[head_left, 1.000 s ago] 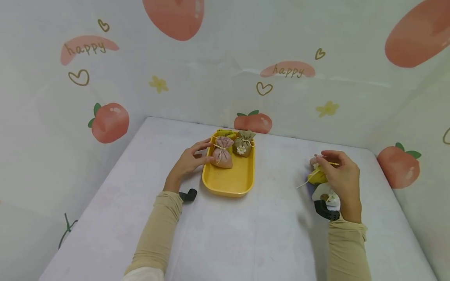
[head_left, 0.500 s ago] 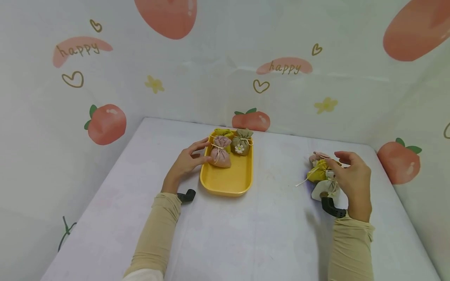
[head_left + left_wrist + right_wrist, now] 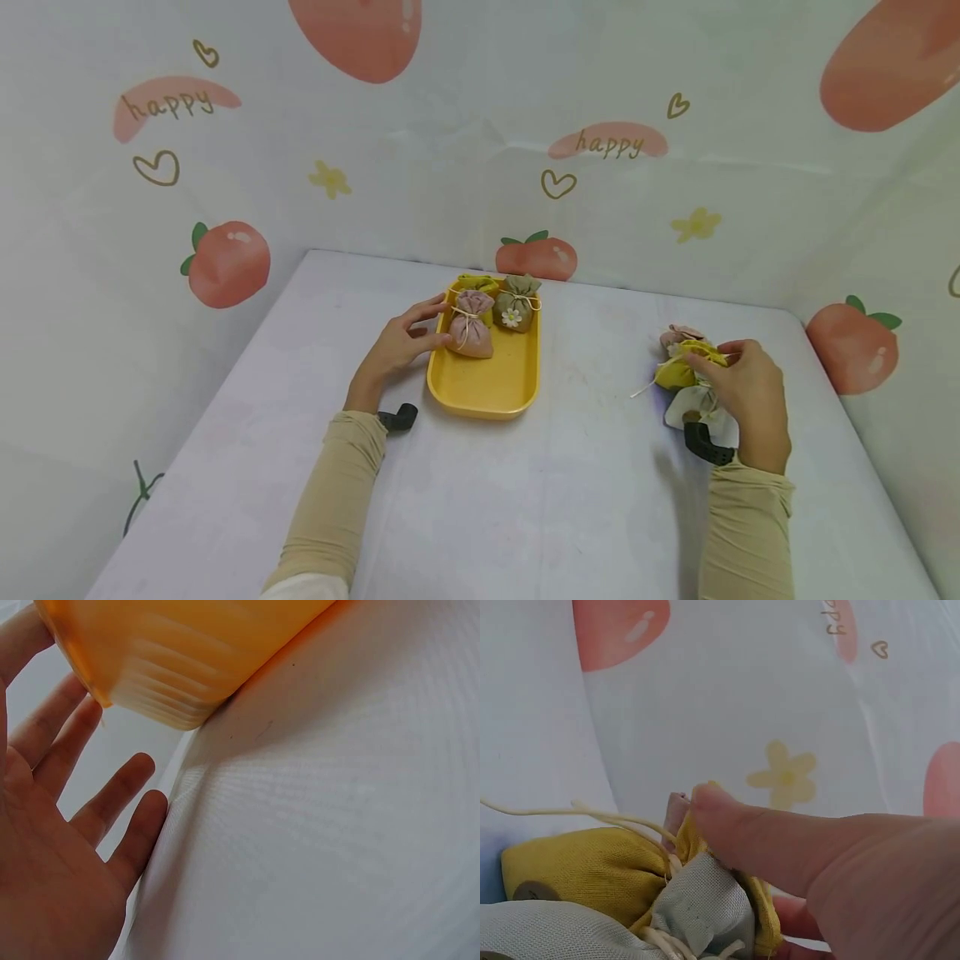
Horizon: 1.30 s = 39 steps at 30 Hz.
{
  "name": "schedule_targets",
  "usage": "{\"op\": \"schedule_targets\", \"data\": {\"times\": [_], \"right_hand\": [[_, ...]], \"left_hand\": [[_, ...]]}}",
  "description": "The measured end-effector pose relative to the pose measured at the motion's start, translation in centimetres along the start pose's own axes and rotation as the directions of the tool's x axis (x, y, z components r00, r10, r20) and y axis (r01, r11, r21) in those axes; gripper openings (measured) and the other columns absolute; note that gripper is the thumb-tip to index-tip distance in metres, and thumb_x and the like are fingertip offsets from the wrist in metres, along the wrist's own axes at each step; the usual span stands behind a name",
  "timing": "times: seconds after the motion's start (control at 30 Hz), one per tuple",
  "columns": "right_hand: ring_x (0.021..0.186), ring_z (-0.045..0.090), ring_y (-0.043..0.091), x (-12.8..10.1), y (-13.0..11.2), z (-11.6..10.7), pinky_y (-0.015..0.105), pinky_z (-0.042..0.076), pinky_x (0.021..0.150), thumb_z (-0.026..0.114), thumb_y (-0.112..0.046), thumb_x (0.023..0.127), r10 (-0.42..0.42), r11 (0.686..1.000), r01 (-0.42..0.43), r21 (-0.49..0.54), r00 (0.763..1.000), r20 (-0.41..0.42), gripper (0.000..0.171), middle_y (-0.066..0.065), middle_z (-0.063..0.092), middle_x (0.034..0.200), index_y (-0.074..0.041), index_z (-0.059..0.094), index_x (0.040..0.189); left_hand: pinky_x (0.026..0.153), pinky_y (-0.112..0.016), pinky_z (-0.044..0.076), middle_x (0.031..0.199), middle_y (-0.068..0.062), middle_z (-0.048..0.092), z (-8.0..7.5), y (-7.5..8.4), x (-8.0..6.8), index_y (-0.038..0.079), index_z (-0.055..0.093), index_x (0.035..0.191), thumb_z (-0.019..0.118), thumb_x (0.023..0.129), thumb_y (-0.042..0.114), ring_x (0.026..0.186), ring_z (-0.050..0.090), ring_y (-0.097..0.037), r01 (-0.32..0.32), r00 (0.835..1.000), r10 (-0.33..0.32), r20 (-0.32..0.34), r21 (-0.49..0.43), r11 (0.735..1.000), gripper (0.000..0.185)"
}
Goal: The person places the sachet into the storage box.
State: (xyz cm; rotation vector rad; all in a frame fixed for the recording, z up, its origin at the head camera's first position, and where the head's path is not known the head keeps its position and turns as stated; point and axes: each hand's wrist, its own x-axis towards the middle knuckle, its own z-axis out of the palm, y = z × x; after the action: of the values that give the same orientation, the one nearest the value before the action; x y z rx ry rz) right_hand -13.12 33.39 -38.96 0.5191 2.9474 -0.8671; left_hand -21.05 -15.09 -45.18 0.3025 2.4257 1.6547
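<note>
My left hand (image 3: 400, 344) rests its fingers against the left rim of a yellow tray (image 3: 487, 392); in the left wrist view the fingers are spread beside the tray wall (image 3: 165, 667). A pink drawstring pouch (image 3: 471, 333), a grey-green pouch with a white flower (image 3: 517, 304) and a yellow pouch, partly hidden, lie in the tray's far half. My right hand (image 3: 750, 400) pinches the gathered top of another yellow drawstring pouch (image 3: 592, 862) between thumb and fingers. A whitish pouch (image 3: 547, 930) lies against it, and a pink pouch (image 3: 675, 335) sits behind.
The white table (image 3: 585, 492) meets a fruit-printed backdrop (image 3: 435, 200) at the back and sides. Black wrist mounts (image 3: 401, 417) stick out near both wrists. A green cord (image 3: 142, 496) hangs at the far left.
My right hand drew back to the right from the pile of pouches, then came down on the top of the yellow pouch. My left hand stays at the tray.
</note>
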Motion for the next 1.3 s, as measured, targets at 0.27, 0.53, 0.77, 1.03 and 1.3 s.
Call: {"op": "schedule_targets", "data": {"times": [0.27,0.53,0.77,1.03,1.3], "right_hand": [[0.100,0.057,0.042,0.1,-0.4,0.3,0.049,0.054,0.078,0.061,-0.042,0.101,-0.101,0.993,0.101,-0.055,0.995,0.001,0.064,0.035,0.061,0.121,0.013,0.056,0.133],[0.105,0.062,0.042,-0.2,-0.6,0.9,0.052,0.056,0.085,0.058,-0.030,0.104,-0.132,0.991,0.129,-0.029,0.986,-0.105,0.044,0.033,0.066,0.123,0.006,0.062,0.129],[0.103,0.063,0.037,-0.2,-0.9,0.8,0.015,0.046,0.069,0.059,-0.035,0.104,-0.122,0.989,0.136,0.061,0.973,-0.194,0.047,0.029,0.069,0.122,0.003,0.063,0.131],[0.075,0.053,-0.011,-0.6,-2.4,0.6,0.000,0.043,0.062,0.069,-0.037,0.097,-0.103,0.961,0.174,0.215,0.946,-0.307,0.043,0.007,0.075,0.102,-0.002,0.071,0.121],[0.072,0.058,-0.011,-1.7,-4.6,1.0,0.003,0.049,0.061,0.073,-0.028,0.095,-0.159,0.897,0.279,0.342,0.928,-0.338,0.034,-0.035,0.056,0.079,0.001,0.073,0.113]], "left_hand": [[0.126,-0.051,0.033,0.165,0.013,0.037,0.2,-1.6,0.7,0.021,0.054,0.148,0.077,0.092,0.030,0.155,0.032,-0.022,-0.005,1.000,0.005,-0.013,0.003,1.000,0.062],[0.125,-0.047,0.036,0.162,0.021,0.038,0.3,-2.3,0.8,0.028,0.057,0.145,0.080,0.088,0.038,0.154,0.033,-0.017,-0.004,1.000,0.003,-0.023,-0.010,1.000,0.063],[0.126,-0.050,0.032,0.165,0.014,0.036,0.3,-1.0,0.4,0.022,0.053,0.149,0.077,0.092,0.031,0.155,0.031,-0.022,0.014,1.000,-0.014,-0.012,-0.003,1.000,0.063],[0.126,-0.050,0.032,0.166,0.013,0.035,0.2,-1.8,0.7,0.021,0.053,0.149,0.078,0.091,0.032,0.155,0.031,-0.023,0.018,1.000,-0.018,-0.014,-0.002,1.000,0.064],[0.125,-0.048,0.035,0.161,0.023,0.039,0.1,-2.4,1.0,0.030,0.057,0.144,0.080,0.087,0.043,0.153,0.034,-0.016,-0.020,1.000,0.020,-0.021,-0.009,1.000,0.063]]}}
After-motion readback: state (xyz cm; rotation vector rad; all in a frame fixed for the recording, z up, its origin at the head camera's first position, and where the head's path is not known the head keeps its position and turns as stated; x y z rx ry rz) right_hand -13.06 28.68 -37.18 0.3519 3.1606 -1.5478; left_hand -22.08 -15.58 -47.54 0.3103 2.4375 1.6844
